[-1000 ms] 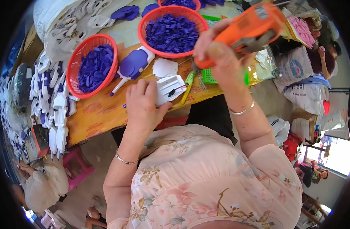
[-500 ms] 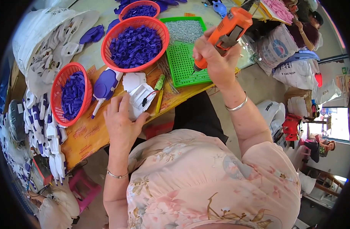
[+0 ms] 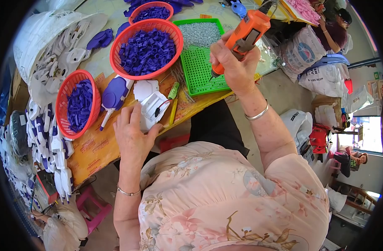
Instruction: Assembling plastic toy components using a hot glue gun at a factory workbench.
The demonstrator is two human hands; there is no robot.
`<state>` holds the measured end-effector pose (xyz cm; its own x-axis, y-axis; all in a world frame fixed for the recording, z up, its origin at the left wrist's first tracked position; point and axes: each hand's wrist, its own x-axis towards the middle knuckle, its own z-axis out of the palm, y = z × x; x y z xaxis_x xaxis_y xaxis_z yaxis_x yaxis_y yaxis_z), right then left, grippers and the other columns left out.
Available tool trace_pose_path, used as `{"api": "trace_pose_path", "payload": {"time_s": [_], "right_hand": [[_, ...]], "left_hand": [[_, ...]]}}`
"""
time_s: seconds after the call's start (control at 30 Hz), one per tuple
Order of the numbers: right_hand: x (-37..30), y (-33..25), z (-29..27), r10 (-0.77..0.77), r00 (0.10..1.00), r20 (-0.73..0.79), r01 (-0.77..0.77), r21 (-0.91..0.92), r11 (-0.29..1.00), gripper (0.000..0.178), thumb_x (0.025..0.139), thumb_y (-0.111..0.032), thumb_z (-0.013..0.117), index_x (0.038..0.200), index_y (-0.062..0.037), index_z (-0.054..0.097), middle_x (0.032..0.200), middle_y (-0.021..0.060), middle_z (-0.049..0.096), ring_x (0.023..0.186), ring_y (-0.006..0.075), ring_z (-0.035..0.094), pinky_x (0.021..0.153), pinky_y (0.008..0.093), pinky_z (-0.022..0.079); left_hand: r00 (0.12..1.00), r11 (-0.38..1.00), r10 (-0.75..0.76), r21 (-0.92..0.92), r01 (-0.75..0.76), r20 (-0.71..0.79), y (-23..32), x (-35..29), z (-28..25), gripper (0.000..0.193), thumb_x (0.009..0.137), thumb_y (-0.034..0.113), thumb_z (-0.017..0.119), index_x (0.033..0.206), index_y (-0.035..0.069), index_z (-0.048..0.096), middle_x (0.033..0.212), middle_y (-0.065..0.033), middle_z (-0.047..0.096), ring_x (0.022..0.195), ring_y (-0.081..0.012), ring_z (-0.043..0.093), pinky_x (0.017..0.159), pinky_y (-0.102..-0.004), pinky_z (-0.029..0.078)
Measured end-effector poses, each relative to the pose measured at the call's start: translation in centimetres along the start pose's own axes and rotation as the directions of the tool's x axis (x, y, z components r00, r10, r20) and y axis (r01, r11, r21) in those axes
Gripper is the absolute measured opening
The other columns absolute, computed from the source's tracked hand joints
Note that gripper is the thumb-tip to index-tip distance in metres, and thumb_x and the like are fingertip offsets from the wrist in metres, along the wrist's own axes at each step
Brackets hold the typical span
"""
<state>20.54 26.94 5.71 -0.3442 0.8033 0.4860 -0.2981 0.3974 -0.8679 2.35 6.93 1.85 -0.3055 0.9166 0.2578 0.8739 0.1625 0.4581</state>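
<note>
In my right hand (image 3: 237,69) is an orange electric screwdriver (image 3: 250,31), gripped with its bit pointing down over the near right part of a green tray (image 3: 199,69). My left hand (image 3: 135,131) rests at the table's front edge, thumb and fingers around the near end of a white plastic housing (image 3: 151,108). That open housing has a small black part with wires in it. Directly behind it lies another white plastic piece (image 3: 145,89). Small silvery pieces, seemingly screws (image 3: 201,34), fill the far part of the tray.
Red baskets (image 3: 112,54) of purple plastic parts stand behind and left. A purple-and-white assembly (image 3: 114,93), a green-handled tool (image 3: 173,90) and a yellow stick (image 3: 173,112) lie near the housing. A white sack (image 3: 36,46) of white parts leans at left. Another person (image 3: 331,35) sits far right.
My right hand and the screwdriver have shifted slightly left and down, still above the green tray. The left hand stays at the white housing.
</note>
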Motion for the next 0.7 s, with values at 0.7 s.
{"api": "trace_pose_path", "payload": {"time_s": [0.7], "right_hand": [[-0.1, -3.6, 4.0, -0.042, 0.983, 0.177, 0.012, 0.164, 0.986, 0.027, 0.081, -0.012, 0.065, 0.093, -0.003, 0.043, 0.065, 0.0061, 0.051, 0.055, 0.0154, 0.05, 0.054, 0.0314, 0.045]], "left_hand": [[0.997, 0.998, 0.05, 0.025, -0.051, 0.057, 0.4, 0.0, -0.8, 0.062, 0.064, 0.016, 0.081, 0.122, 0.015, 0.06, 0.101, -0.0118, 0.055, 0.095, -0.0296, 0.053, 0.079, -0.0408, 0.04]]}}
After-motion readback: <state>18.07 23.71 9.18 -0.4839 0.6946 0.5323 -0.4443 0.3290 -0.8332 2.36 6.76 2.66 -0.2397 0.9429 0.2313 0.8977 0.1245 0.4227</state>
